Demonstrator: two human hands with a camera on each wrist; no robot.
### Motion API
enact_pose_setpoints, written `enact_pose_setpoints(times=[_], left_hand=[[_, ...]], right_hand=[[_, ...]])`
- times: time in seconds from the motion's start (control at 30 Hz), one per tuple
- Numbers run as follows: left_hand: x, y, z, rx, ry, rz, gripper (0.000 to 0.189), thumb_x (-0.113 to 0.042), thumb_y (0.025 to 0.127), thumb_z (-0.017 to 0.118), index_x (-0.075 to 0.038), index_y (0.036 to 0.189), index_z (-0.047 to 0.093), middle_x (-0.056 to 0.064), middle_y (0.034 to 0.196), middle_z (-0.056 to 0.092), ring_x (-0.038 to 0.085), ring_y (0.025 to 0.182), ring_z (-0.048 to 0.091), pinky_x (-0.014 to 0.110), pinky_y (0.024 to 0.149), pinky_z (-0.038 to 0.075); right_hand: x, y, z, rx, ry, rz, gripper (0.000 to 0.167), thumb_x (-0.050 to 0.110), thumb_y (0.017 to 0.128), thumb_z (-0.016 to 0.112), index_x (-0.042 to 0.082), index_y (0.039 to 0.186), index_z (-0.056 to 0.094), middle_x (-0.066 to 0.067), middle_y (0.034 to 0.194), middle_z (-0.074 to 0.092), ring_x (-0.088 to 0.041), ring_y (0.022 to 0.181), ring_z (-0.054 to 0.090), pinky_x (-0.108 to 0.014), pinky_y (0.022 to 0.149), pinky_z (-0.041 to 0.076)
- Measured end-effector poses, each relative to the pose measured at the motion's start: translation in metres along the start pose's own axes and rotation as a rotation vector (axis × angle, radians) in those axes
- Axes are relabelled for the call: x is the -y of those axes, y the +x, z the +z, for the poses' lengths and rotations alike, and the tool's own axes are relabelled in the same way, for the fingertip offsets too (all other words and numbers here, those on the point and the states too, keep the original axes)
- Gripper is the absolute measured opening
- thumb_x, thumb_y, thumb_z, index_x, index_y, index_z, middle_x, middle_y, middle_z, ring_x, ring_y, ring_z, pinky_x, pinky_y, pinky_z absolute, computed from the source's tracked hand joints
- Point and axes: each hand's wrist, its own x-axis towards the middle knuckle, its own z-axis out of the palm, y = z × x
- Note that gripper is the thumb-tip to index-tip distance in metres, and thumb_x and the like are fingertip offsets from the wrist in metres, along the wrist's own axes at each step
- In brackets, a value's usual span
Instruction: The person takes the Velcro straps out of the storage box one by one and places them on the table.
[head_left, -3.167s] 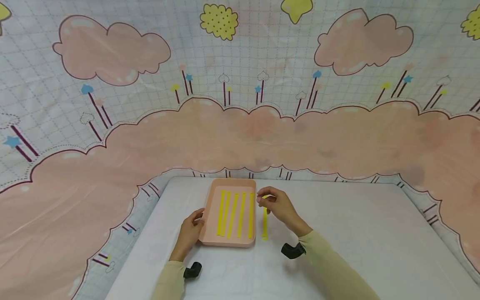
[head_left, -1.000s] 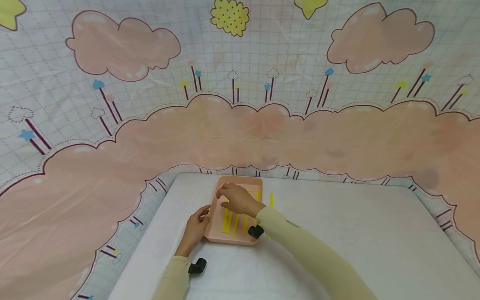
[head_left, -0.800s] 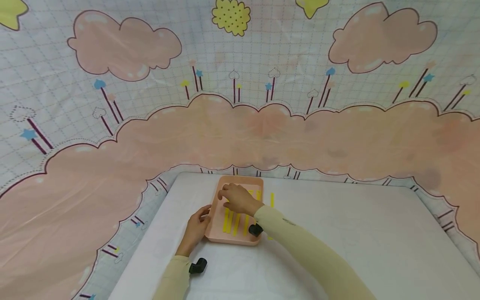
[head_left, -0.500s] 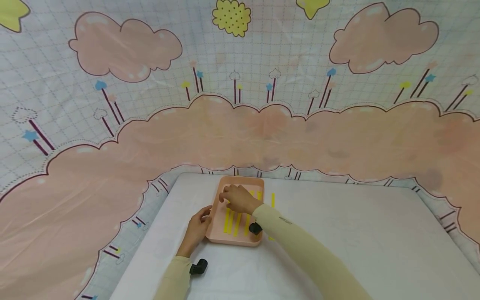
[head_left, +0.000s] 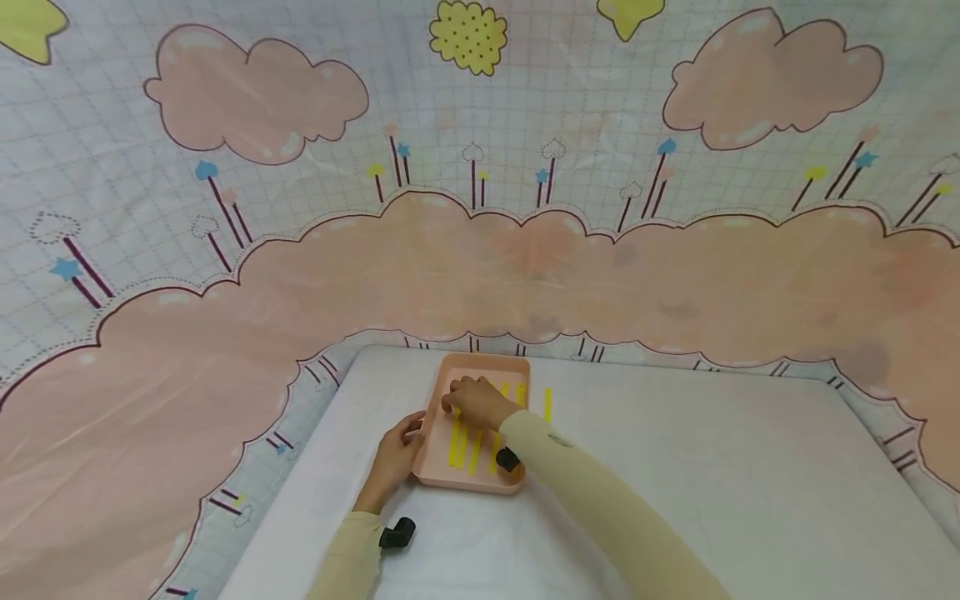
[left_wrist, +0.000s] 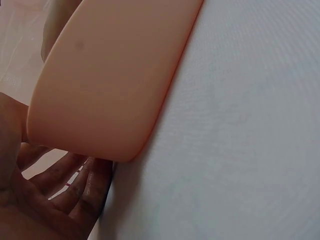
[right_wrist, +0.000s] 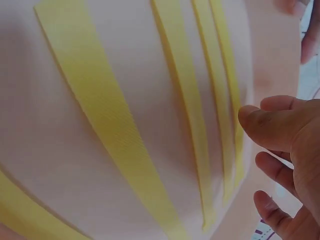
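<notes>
Right wrist: right grip point(right_wrist: 305, 135) half-curled, can't tell if it's pinching the flat yellow strip point(right_wrist: 230, 60) at its thumb; if left grip point(head_left: 392, 465)'s bent-fingered edge hold slips, pink rectangular tray point(head_left: 472, 486) could skid.

Your right hand point(head_left: 478, 402) hides parts of the yellow strips point(head_left: 453, 447); pinch unclear. Left wrist view crops your tray point(left_wrist: 102, 95).

Left forearm point(head_left: 345, 554), sleeved, in from 7 o'clock; left hand point(head_left: 393, 458) points to 1, left fingers point(left_wrist: 59, 173) slightly spread. Right forearm point(head_left: 600, 492), sleeved too, in from 5 o'clock, aimed about 10; right hand point(head_left: 482, 403) back-up, right fingers point(right_wrist: 276, 168) bent, right thumb point(right_wrist: 272, 125) close to one finger.
</notes>
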Motion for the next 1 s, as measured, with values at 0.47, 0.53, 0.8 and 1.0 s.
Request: enact_pose_setpoints(times=[0.47, 0.53, 0.8, 1.0], left_hand=[[-0.004, -0.001, -0.001, -0.003, -0.016, 0.003, 0.041, -0.004, 0.096, 0.055, -0.006, 0.137, 0.056, 0.024, 0.127, 0.062, 0.038, 0.116, 0.063, 0.048, 0.094, 0.053], [-0.004, -0.001, -0.001, 0.002, -0.028, -0.011, 0.041, -0.005, 0.096, 0.055, -0.007, 0.137, 0.056, 0.022, 0.127, 0.062, 0.037, 0.116, 0.062, 0.047, 0.094, 0.053], [-0.004, -0.001, -0.001, 0.011, -0.028, -0.009, 0.042, -0.005, 0.096, 0.054, -0.007, 0.138, 0.055, 0.022, 0.128, 0.061, 0.037, 0.117, 0.062, 0.047, 0.095, 0.053], [-0.002, -0.001, 0.000, 0.015, -0.028, -0.017, 0.042, -0.005, 0.097, 0.054, -0.007, 0.138, 0.055, 0.022, 0.129, 0.061, 0.036, 0.118, 0.062, 0.047, 0.096, 0.053]], right_hand=[[0.005, 0.005, 0.006, 0.010, -0.035, -0.016, 0.032, 0.003, 0.090, 0.065, 0.030, 0.107, 0.070, 0.005, 0.110, 0.063, -0.016, 0.102, 0.054, -0.036, 0.090, 0.044], [0.007, 0.006, 0.007, 0.004, -0.060, -0.031, 0.028, 0.007, 0.094, 0.061, 0.029, 0.108, 0.070, 0.005, 0.111, 0.063, -0.016, 0.104, 0.055, -0.036, 0.090, 0.045], [0.010, 0.008, 0.011, -0.011, -0.172, -0.075, 0.026, 0.020, 0.101, 0.052, 0.033, 0.119, 0.067, 0.006, 0.120, 0.060, -0.015, 0.112, 0.054, -0.039, 0.095, 0.046], [0.011, 0.007, 0.010, -0.021, -0.220, -0.092, 0.027, 0.022, 0.102, 0.052, 0.034, 0.122, 0.065, 0.006, 0.123, 0.059, -0.015, 0.112, 0.054, -0.038, 0.095, 0.047]])
